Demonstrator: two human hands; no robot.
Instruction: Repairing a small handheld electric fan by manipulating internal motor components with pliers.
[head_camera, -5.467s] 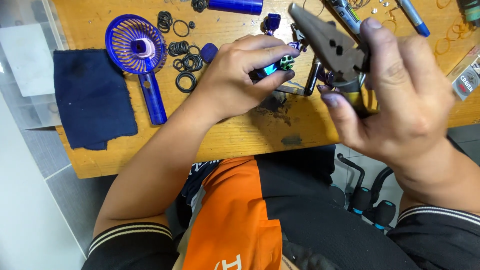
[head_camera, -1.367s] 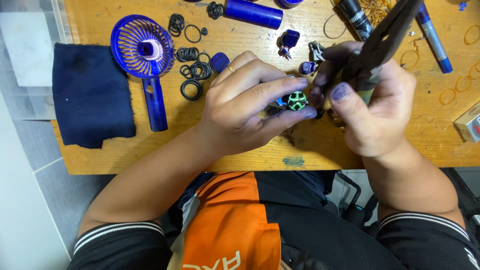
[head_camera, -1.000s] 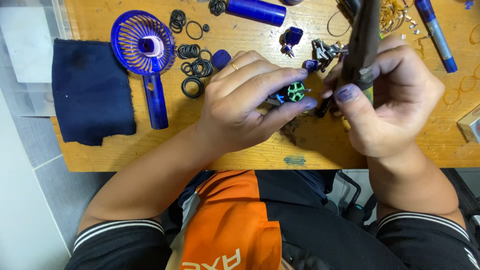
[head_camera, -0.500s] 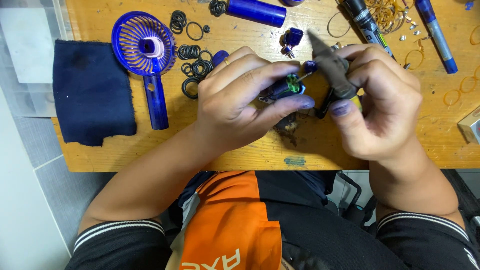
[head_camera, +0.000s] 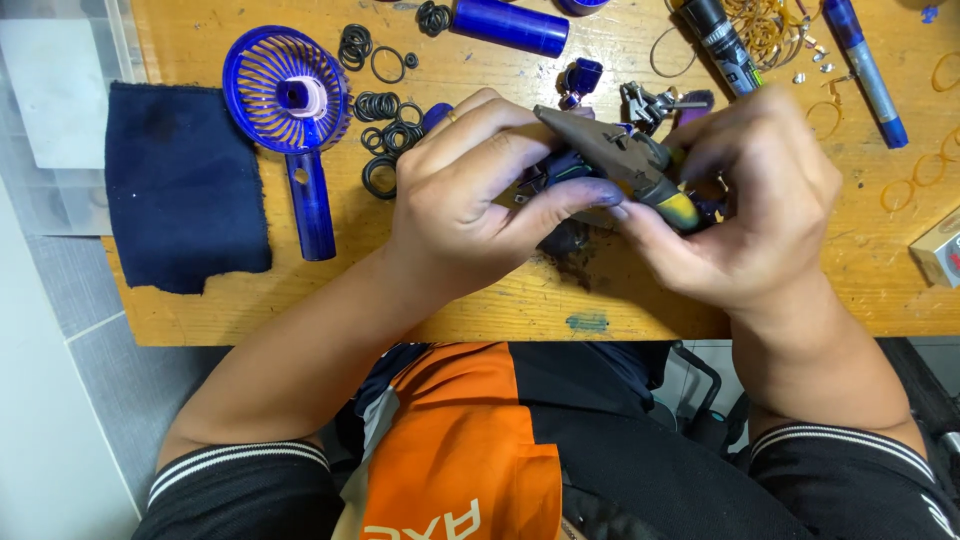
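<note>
Fingers of the left hand (head_camera: 470, 200) are curled and pressed together around a small dark blue part (head_camera: 562, 172), with the thumb underneath it, so the part is pinched and mostly hidden. On 1 finger of this hand a thin ring shows. The right hand (head_camera: 745, 200) closes its fingers around the handles of the pliers (head_camera: 615, 160), and the thumb presses on the yellow-green grip. The pointed nose of the pliers lies over the left fingers and points toward the far left of the wooden tabletop (head_camera: 830, 260). Both hands are touching each other above the middle of the tabletop, closer to its near edge.

Near the left edge lies a dark blue cloth (head_camera: 185, 190). Just beside it lies a blue handheld fan (head_camera: 292, 115), its round grille toward the far edge and its handle toward the near edge. Between the fan and the left hand are many black rubber rings (head_camera: 385, 135), some touching. At the far edge lies a blue cylinder (head_camera: 508, 25). Toward the far right corner lies a blue marker pen (head_camera: 866, 70), and some thin golden rings (head_camera: 925, 180) are near the right edge. A small box (head_camera: 938, 250) sits at the right edge, only partly seen.
</note>
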